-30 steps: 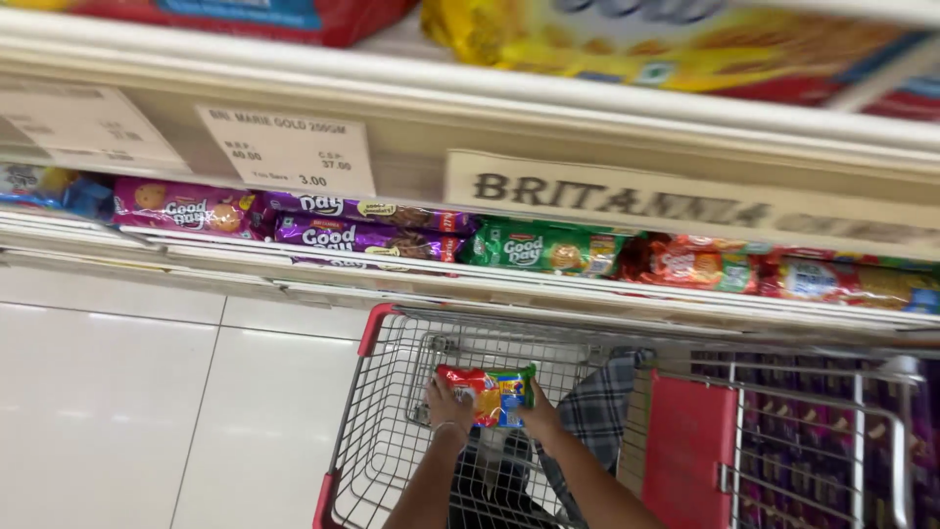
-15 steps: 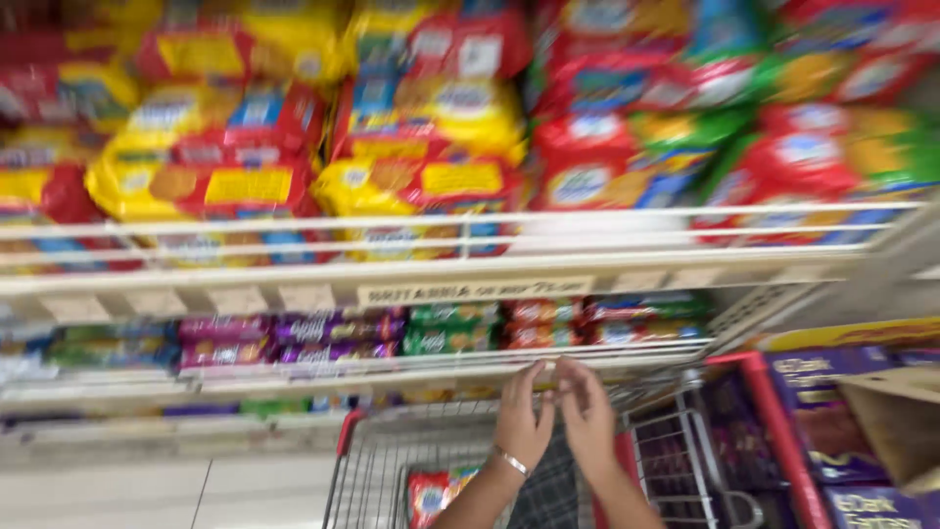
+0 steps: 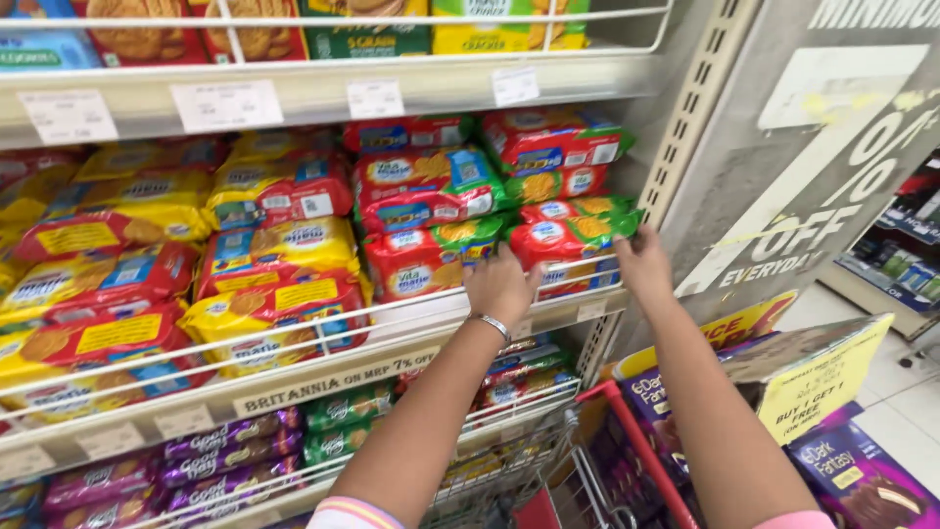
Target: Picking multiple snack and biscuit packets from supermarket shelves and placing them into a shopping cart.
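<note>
Shelf (image 3: 411, 318) packets hide both hands' fingers gripping a red-green biscuit pack (image 3: 573, 233); left hand (image 3: 501, 284), right hand (image 3: 644, 263).

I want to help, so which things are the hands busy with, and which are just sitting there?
In hand:
left hand and right hand, both on the red and green biscuit packet

Just sitting there:
yellow and red biscuit packets
purple biscuit packets
red trolley
purple boxes
price tags
</note>
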